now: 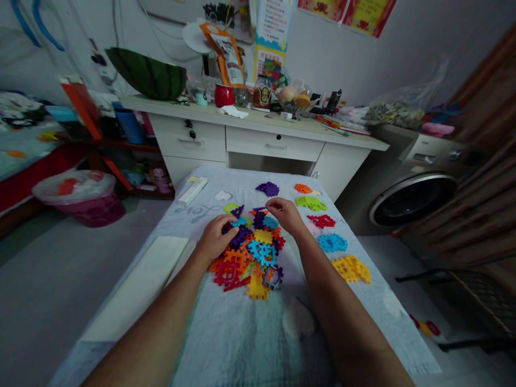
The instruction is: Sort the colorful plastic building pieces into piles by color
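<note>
Left hand (216, 235): back upward, fingers (226, 219) curved forward and to right, thumb held apart on near side, gap between thumb and fingers. Left forearm (171, 306) bare, trailing back and to left of hand. Right hand (284, 213): farther forward than left hand, well apart from it, fingers bent inward toward left hand, tips drawn together in pinch. Right forearm (332, 279) bare, trailing back and to right of hand.

The tablecloth (242, 344) reads "Love"; print on the wall chart (274, 24) is blurred.
</note>
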### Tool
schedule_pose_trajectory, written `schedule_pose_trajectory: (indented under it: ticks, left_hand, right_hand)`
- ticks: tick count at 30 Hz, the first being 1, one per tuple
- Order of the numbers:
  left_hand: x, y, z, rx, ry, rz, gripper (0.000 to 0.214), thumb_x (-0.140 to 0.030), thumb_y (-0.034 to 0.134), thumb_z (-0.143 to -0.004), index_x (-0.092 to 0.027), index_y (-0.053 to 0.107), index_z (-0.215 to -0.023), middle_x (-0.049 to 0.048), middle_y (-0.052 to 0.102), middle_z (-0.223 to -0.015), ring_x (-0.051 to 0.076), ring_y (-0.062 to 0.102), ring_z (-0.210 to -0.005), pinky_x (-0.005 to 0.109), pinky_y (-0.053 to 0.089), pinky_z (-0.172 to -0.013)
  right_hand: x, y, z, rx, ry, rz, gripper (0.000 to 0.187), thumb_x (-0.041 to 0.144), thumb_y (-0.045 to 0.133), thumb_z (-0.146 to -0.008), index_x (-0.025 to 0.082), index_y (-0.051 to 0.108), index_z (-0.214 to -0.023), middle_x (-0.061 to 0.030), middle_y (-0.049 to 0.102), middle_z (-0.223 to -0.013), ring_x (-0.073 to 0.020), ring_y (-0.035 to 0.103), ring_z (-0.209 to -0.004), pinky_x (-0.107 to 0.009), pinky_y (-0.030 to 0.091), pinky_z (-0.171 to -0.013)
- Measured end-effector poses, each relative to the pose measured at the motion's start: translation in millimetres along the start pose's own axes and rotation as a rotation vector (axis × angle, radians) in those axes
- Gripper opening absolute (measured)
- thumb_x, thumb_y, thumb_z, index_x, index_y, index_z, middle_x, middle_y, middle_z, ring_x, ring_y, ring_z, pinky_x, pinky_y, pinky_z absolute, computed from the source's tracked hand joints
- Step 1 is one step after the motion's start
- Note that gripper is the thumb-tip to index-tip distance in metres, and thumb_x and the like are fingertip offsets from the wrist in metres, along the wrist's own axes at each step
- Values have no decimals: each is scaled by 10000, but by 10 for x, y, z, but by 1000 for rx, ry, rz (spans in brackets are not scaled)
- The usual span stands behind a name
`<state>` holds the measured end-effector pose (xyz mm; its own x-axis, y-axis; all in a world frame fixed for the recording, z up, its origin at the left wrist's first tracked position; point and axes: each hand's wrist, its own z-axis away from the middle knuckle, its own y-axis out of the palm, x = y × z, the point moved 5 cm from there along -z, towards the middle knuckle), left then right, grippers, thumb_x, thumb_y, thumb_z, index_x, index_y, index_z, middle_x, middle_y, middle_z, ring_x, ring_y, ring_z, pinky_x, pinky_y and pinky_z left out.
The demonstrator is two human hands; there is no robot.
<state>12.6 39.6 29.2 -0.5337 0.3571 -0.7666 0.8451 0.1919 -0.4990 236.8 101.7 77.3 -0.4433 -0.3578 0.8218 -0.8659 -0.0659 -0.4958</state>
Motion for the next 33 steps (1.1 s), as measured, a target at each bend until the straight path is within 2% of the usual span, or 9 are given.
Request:
schedule_pose_trajectory:
  ticks: [3, 6, 10, 13, 21, 26, 29, 31, 33]
  left_hand:
    - [26, 7, 0, -2, -1, 6, 272, -394, 575, -785, -212, 668, -965, 65, 674, -1097, 242, 604, -1094, 432, 442, -1031]
    - [25, 14, -3, 5, 3, 10, 266, -391, 574, -790, -210, 666, -963, 65, 674, -1087, 237, 609, -1080, 418, 454, -1015]
    - [12, 11, -9, 7, 12, 1, 258, -379, 572, -800, -206, 668, -965, 68, 671, -1096, 236, 608, -1082, 416, 457, -1009]
    - [19, 13, -13, 12, 18, -12, 257, -372, 571, -809, -212, 668, -986, 65, 670, -1111, 236, 601, -1098, 417, 455, -1010]
    - [18, 17, -4, 6, 34, -28, 241, -363, 582, -816, -218, 668, -988, 53, 670, -1103, 223, 602, -1086, 402, 444, -1018]
    - [14, 18, -2, 20, 33, -19, 238, -338, 585, -823, -215, 665, -1011, 50, 668, -1108, 218, 592, -1106, 397, 431, -1033]
    - [16, 12, -4, 17, 32, -17, 233, -339, 585, -823, -216, 666, -1003, 49, 671, -1101, 220, 594, -1102, 401, 430, -1031]
    - [15, 11, -4, 22, 29, -17, 239, -344, 585, -821, -217, 666, -1006, 50, 675, -1100, 224, 595, -1105, 405, 434, -1027]
    - [12, 11, -3, 27, 25, -18, 246, -344, 583, -820, -216, 666, -1013, 54, 676, -1112, 226, 596, -1109, 408, 436, -1026]
  right_hand:
    - [-208, -92, -70, -112, 168, -259, 105, 216, 593, -727, 190, 608, -828, 30, 634, -684, -107, 569, -624, -202, 425, -565]
    - [-431, -114, -125, -220, 356, -413, 118, 190, 618, -694, 193, 542, -783, 34, 640, -657, -89, 565, -567, -169, 385, -493]
    - [-671, -51, -234, -262, 552, -523, 137, 113, 612, -704, 184, 505, -750, 28, 639, -620, -68, 525, -478, -151, 343, -419]
    - [-779, 7, -368, -283, 637, -588, 133, 74, 579, -739, 178, 498, -749, 23, 636, -610, -60, 509, -441, -148, 340, -388]
    - [-865, 127, -683, -281, 682, -578, 218, 50, 624, -734, 174, 480, -842, 24, 614, -567, -87, 538, -424, -176, 411, -396]
    - [-935, 161, -646, -312, 643, -543, 269, 33, 629, -697, 170, 492, -884, 55, 563, -528, -96, 528, -412, -176, 381, -377]
    - [-953, 145, -573, -327, 597, -545, 237, 69, 629, -697, 167, 526, -886, 59, 556, -566, -87, 542, -458, -177, 415, -418]
    - [-928, 117, -529, -301, 539, -543, 206, 99, 626, -696, 166, 548, -875, 51, 568, -608, -86, 553, -501, -186, 434, -453]
    - [-856, 87, -501, -209, 460, -487, 178, 136, 627, -697, 162, 577, -866, 44, 576, -627, -88, 540, -518, -198, 428, -474]
